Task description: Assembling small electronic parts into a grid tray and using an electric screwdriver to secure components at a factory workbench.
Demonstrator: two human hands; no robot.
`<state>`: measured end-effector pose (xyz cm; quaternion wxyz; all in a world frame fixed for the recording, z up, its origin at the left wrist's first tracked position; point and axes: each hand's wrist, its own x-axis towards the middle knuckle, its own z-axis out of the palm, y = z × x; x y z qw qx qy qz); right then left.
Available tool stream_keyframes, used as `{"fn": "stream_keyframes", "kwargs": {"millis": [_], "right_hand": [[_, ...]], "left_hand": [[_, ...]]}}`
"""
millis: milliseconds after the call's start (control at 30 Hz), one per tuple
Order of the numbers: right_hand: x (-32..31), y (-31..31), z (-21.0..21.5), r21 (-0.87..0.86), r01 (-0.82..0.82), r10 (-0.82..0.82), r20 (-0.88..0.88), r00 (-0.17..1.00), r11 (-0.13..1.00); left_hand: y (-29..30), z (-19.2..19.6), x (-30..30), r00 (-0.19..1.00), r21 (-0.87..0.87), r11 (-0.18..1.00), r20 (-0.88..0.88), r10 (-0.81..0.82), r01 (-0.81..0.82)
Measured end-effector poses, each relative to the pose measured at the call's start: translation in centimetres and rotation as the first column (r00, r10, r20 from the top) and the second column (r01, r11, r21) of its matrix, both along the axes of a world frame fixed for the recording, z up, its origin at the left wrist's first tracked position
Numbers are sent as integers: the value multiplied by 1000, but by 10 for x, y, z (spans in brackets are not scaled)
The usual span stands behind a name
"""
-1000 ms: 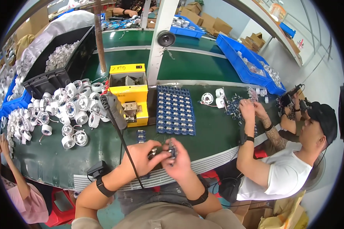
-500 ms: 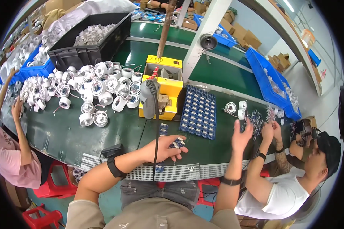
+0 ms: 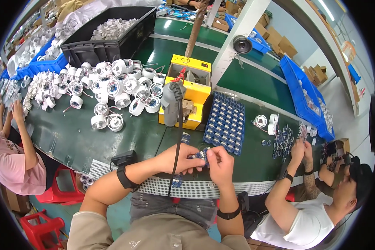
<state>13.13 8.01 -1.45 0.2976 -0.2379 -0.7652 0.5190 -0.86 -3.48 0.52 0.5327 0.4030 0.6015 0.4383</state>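
Closed around small blue boards, the left hand holds the cluster above the bench's near edge, while the thumb and fingers of the right hand pinch its right end; whether a piece is coming loose is too small to tell; just beyond lies a short blue strip, apart from the large blue panel, whose rows look mostly whole; loose boards lie heaped to the right; judging by this, some boards are already separate, and most in the panel remain undivided.
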Motion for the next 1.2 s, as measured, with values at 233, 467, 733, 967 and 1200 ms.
{"fn": "stream_keyframes", "kwargs": {"millis": [233, 467, 733, 967, 1200], "right_hand": [[-2, -7, -7, 167, 44, -52, 45, 998, 985], [3, 7, -23, -486, -192, 115, -183, 976, 853], [-2, -4, -13, -680, -151, 68, -148, 987, 718], [-13, -18, -32, -247, -72, 103, 113, 988, 966], [-16, -26, -29, -127, -39, 53, 105, 993, 991]], "left_hand": [[-2, -8, 4, 996, 123, 991, -77, -42, 52], [-3, -3, 4, 998, 172, 983, -14, -60, 61], [-4, 1, 4, 971, 177, 982, -218, 103, -65], [-6, -3, -3, 909, 109, 994, -416, 40, 6], [-13, 6, -20, 804, 59, 983, -585, -108, 175]]}}
